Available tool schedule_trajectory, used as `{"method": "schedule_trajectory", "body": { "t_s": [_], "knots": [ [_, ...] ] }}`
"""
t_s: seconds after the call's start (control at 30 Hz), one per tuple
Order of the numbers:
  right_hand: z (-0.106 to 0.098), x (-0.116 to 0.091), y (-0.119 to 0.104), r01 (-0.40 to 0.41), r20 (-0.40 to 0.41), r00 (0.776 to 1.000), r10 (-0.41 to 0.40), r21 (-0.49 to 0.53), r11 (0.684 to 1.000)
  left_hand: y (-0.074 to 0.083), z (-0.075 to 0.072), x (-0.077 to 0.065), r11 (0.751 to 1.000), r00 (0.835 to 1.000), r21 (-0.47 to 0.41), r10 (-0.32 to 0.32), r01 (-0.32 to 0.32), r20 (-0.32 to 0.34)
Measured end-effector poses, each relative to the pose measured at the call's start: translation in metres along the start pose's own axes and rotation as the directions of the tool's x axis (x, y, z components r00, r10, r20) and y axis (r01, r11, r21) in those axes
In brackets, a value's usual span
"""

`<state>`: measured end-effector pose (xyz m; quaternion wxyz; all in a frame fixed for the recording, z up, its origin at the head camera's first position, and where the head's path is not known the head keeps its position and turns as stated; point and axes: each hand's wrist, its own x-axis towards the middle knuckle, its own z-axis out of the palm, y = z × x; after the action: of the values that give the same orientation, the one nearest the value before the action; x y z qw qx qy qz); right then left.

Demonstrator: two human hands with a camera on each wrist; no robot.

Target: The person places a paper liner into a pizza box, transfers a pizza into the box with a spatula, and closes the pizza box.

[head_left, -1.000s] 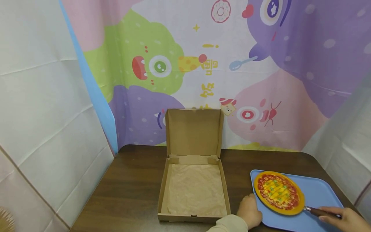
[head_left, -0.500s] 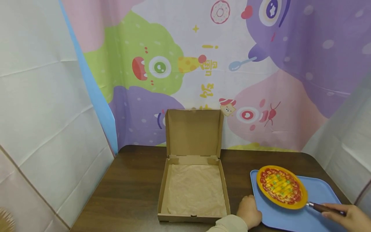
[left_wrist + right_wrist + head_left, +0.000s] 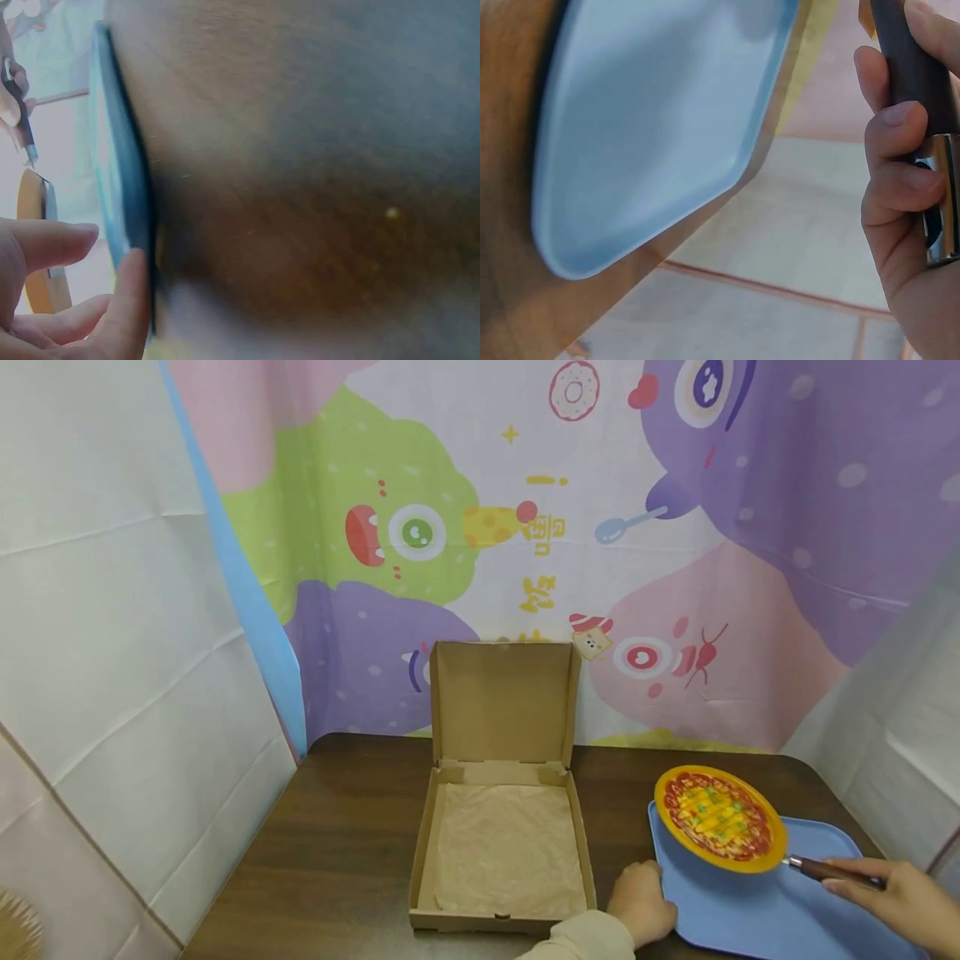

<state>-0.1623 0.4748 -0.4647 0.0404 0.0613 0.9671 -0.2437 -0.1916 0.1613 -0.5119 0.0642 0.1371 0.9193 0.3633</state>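
Note:
My right hand grips the dark wooden handle of a pizza spatula, its fingers curled round the handle in the right wrist view. On the spatula lies a round pizza with an orange rim, red sauce, yellow stripes and green bits. The pizza hides nearly all of the blade; a thin grey strip shows under its edge in the left wrist view. Pizza and spatula are tilted above a light blue tray. My left hand holds the tray's left edge, thumb over the top and fingers at the outer side.
An open cardboard pizza box stands left of the tray, lid upright at the back, lined with brown paper. Both sit on a dark wooden table. A printed cloth hangs behind the table.
The pizza on the spatula has risen off the tray and moved away from me, tilting. My right hand has risen slightly with it. My left hand stays at the tray's edge.

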Motion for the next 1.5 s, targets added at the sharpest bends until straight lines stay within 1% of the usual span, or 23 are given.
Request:
{"method": "schedule_trajectory", "body": {
  "t_s": [0.07,0.13,0.23,0.3,0.47,0.63,0.7,0.8,0.9,1.0,1.1,1.23,1.33,1.43,1.5],
  "knots": [
    [-0.003,0.0,-0.007,-0.004,0.006,1.0,0.004,-0.001,1.0,0.0,-0.005,0.0,1.0,1.0,-0.016,0.012,-0.011,0.022],
    [-0.006,0.0,-0.014,0.001,0.004,1.0,-0.001,-0.02,1.0,0.0,-0.012,-0.001,0.998,0.998,-0.056,0.017,-0.014,0.058],
    [-0.008,0.0,-0.024,0.041,-0.013,0.999,-0.042,-0.051,0.998,0.0,-0.025,-0.004,0.993,0.995,-0.12,0.032,-0.019,0.1],
    [-0.009,0.001,-0.031,0.076,-0.03,0.996,-0.079,-0.075,0.994,0.001,-0.034,-0.005,0.987,0.993,-0.156,0.046,-0.028,0.111],
    [-0.011,0.004,-0.045,0.134,-0.04,0.99,-0.137,-0.084,0.987,-0.001,-0.056,-0.01,0.97,0.989,-0.221,0.121,-0.1,0.08],
    [-0.011,0.009,-0.061,0.183,-0.066,0.98,-0.19,-0.1,0.978,-0.014,-0.08,-0.015,0.941,0.978,-0.297,0.192,-0.161,0.077],
    [-0.01,0.012,-0.067,0.196,-0.059,0.978,-0.202,-0.1,0.976,-0.023,-0.092,-0.018,0.93,0.973,-0.315,0.222,-0.19,0.069],
    [-0.01,0.016,-0.078,0.199,-0.039,0.978,-0.204,-0.101,0.975,-0.038,-0.109,-0.023,0.916,0.966,-0.326,0.257,-0.232,0.037],
    [-0.009,0.019,-0.088,0.229,-0.031,0.972,-0.233,-0.097,0.969,-0.054,-0.125,-0.027,0.906,0.966,-0.348,0.259,-0.241,0.005],
    [-0.007,0.022,-0.098,0.278,-0.049,0.958,-0.283,-0.091,0.956,-0.069,-0.143,-0.031,0.902,0.97,-0.363,0.24,-0.234,-0.031],
    [-0.003,0.025,-0.108,0.328,-0.059,0.941,-0.334,-0.09,0.94,-0.087,-0.161,-0.037,0.912,0.974,-0.342,0.212,-0.225,-0.077],
    [0.005,0.03,-0.123,0.331,-0.04,0.942,-0.334,-0.071,0.941,-0.115,-0.183,-0.044,0.923,0.972,-0.312,0.186,-0.223,-0.144],
    [0.01,0.035,-0.136,0.327,-0.018,0.944,-0.329,-0.048,0.944,-0.136,-0.197,-0.046,0.934,0.966,-0.284,0.165,-0.218,-0.199],
    [0.017,0.039,-0.147,0.352,-0.007,0.936,-0.353,-0.034,0.935,-0.156,-0.21,-0.048,0.951,0.959,-0.241,0.134,-0.196,-0.25],
    [0.022,0.042,-0.154,0.375,-0.011,0.927,-0.375,-0.029,0.927,-0.169,-0.217,-0.047,0.957,0.955,-0.228,0.114,-0.18,-0.275]
  ]
}}
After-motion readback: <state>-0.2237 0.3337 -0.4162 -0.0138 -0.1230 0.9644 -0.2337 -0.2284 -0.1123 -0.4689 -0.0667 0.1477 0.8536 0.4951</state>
